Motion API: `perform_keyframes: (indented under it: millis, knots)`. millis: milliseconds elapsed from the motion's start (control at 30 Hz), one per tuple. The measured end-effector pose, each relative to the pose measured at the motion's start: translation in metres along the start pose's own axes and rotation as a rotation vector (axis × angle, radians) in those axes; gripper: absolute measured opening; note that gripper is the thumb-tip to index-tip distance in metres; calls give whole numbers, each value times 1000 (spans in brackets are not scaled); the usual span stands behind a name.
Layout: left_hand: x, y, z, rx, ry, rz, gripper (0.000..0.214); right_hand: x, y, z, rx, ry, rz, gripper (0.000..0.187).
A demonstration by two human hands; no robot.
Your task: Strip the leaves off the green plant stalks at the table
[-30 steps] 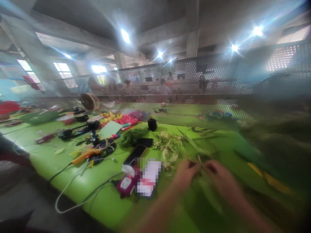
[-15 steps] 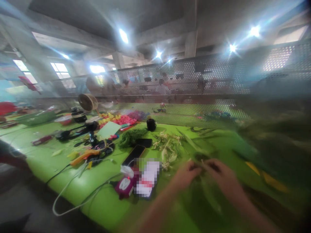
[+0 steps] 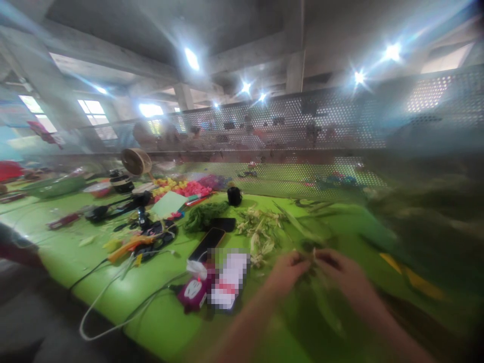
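Note:
Over the green table, my left hand and my right hand are close together with their fingers pinched. Between the fingertips a thin pale green stem shows, held by both hands. From it a long, blurred green leaf hangs down toward the table. Just beyond my hands lies a heap of pale yellow-green artificial flowers or leaves. Another long green leaf rests behind my fingers. Blur hides the exact point where the fingers grip.
To the left lie a phone with a pixelated screen, a dark phone, a purple box with cables and an orange-handled glue gun. Pink and yellow flowers are piled farther back. A perforated partition runs behind.
My hands stay almost in place, with only a slight shift of the fingers at the stem. The whole view has moved a few pixels.

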State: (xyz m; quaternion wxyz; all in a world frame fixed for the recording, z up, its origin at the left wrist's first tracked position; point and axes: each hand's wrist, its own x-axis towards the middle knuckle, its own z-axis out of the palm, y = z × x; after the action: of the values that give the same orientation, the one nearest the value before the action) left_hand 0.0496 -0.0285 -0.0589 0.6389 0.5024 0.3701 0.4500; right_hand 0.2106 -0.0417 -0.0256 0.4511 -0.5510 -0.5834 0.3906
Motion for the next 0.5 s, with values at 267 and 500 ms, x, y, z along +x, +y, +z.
perform_keyframes:
  millis: [267, 500]
  knots:
    - [1, -5, -1, 143, 22, 69, 19, -4, -2, 1, -133, 35, -94, 19]
    - [-1, 4, 6, 164, 90, 73, 15, -2, 6, 1, -137, 32, -111, 19]
